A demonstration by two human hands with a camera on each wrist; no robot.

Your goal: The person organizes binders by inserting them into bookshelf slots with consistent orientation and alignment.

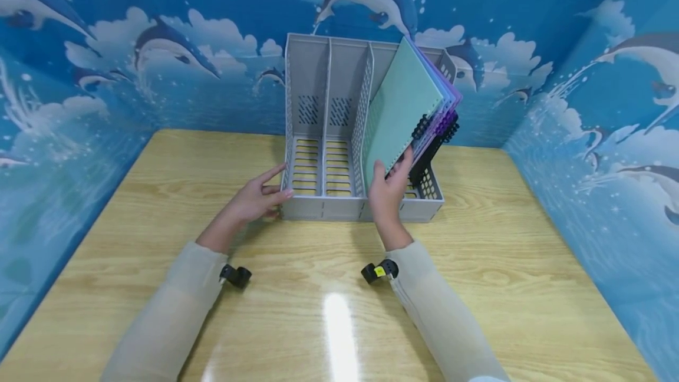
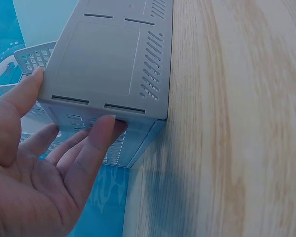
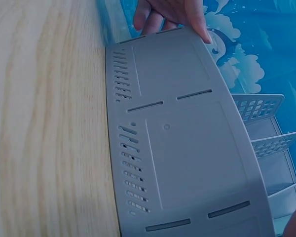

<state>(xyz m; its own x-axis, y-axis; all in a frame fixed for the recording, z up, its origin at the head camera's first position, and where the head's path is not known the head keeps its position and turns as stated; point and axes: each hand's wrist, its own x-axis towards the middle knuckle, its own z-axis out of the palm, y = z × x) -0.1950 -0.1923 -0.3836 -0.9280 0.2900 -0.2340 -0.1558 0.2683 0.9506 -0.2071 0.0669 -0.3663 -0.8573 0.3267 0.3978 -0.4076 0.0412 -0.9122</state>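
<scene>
In the head view my right hand [image 1: 389, 190] holds the lower edge of a light green spiral notebook [image 1: 405, 96], thumb against its cover and fingers by the bound edge. Blue and purple notebooks [image 1: 453, 96] with black ring binding lean behind it, fanned toward the right. All stand tilted in the right part of a grey file organizer [image 1: 339, 208]. At the organizer's left front corner my left hand [image 1: 257, 196] rests, its thumb at the front rim. The left wrist view shows the fingers of that hand [image 2: 44, 177] spread against the side wall.
Two left compartments [image 1: 323, 117] with slotted floors hold nothing visible. The organizer stands on a wooden table [image 1: 297, 264] near the back edge. Behind it hangs a blue dolphin-print backdrop [image 1: 223, 34], which also covers both sides.
</scene>
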